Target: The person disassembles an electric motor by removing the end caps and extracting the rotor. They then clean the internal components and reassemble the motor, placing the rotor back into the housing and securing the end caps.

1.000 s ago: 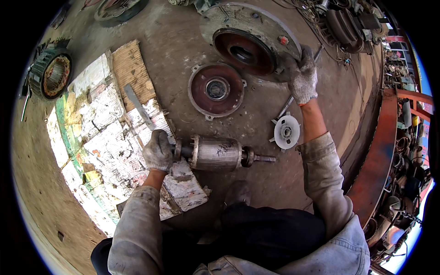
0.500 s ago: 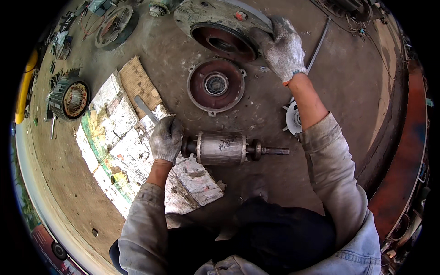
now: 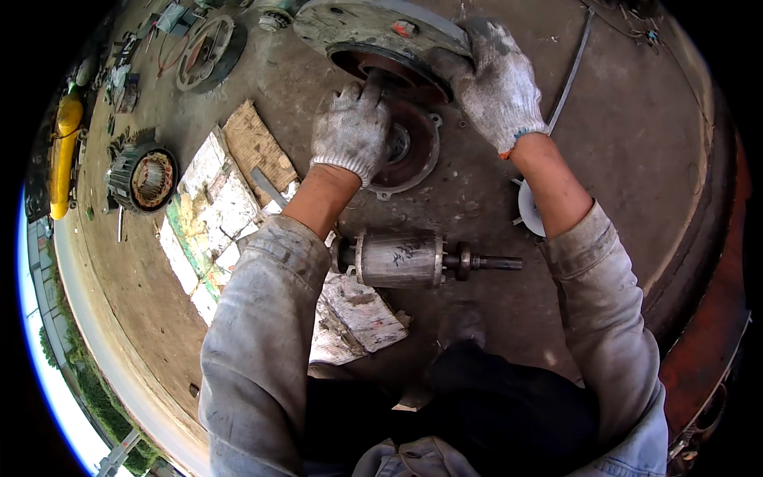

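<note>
Your right grip is closed on the right rim of the large flange, whose far edge is cut off. Your left grip, half curled, is at its near side; I can't tell whether it holds anything. It partly hides the red cover. Nearer lies the rotor; your right forearm covers part of the white fan.

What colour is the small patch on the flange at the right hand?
Orange-red: the patch on the grey flange, clearest in the head view.
</note>
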The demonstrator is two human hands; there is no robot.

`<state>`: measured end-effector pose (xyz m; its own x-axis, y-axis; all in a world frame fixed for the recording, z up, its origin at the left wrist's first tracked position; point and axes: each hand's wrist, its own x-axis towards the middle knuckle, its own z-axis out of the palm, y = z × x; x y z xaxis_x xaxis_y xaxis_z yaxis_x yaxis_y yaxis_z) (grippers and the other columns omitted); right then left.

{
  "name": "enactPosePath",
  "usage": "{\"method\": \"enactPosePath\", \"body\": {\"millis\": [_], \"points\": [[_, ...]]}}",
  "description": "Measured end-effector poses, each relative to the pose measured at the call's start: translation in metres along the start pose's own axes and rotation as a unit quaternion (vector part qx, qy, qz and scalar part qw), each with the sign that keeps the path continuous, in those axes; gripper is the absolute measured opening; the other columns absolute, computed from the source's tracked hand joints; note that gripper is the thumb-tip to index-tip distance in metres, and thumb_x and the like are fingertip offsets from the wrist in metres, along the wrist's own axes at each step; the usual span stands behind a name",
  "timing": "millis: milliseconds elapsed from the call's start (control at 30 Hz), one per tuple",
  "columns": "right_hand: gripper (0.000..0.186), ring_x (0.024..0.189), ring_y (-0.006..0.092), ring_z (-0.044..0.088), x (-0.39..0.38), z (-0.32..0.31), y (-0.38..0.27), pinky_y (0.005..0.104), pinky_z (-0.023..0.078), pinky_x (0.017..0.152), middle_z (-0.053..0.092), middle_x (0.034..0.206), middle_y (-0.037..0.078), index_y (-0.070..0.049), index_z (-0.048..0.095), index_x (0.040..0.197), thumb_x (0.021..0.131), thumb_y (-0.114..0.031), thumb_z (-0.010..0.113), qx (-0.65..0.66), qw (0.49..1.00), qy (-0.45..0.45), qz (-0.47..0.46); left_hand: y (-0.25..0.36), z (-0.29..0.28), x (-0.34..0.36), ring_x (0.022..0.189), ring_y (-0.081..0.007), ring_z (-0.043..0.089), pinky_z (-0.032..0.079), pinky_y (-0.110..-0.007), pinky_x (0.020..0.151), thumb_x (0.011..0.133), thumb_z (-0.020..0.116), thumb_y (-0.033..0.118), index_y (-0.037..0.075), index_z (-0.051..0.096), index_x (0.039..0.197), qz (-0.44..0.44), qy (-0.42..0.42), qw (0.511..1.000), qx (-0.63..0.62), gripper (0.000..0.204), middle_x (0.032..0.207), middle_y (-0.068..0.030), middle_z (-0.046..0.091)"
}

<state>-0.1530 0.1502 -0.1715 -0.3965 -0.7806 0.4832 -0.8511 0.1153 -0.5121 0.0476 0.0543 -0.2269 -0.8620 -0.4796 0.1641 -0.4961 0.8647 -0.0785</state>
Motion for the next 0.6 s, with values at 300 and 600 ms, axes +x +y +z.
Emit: {"method": "enactPosePath", "body": {"millis": [300,600], "points": [[0.028,0.104,0.0491,0.067,0.027,-0.004,-0.020,0.0531,0.054,0.090,0.070,0.108,0.027,-0.001,0.071,0.112,0.094,-0.022,0.074,0.032,0.998,-0.017,0.046,0.023,0.005,0.011,0.113,-0.0350,0.070,0.056,-0.047,0.097,0.088,0.073,0.036,0.006,0.082,0.103,-0.067,0.020,0.979,-0.190,0.035,0.127,-0.0157,0.074],[0.030,0.106,0.0485,0.066,0.026,-0.002,-0.017,0.0525,0.054,0.091,0.070,0.108,0.027,0.000,0.070,0.113,0.094,-0.023,0.074,0.019,0.999,-0.015,0.022,0.017,0.009,-0.019,0.099,-0.0399,0.073,0.058,-0.048,0.089,0.089,0.077,0.031,0.005,0.079,0.103,-0.120,0.039,0.887,-0.444,0.030,0.108,-0.0200,0.077]]}}
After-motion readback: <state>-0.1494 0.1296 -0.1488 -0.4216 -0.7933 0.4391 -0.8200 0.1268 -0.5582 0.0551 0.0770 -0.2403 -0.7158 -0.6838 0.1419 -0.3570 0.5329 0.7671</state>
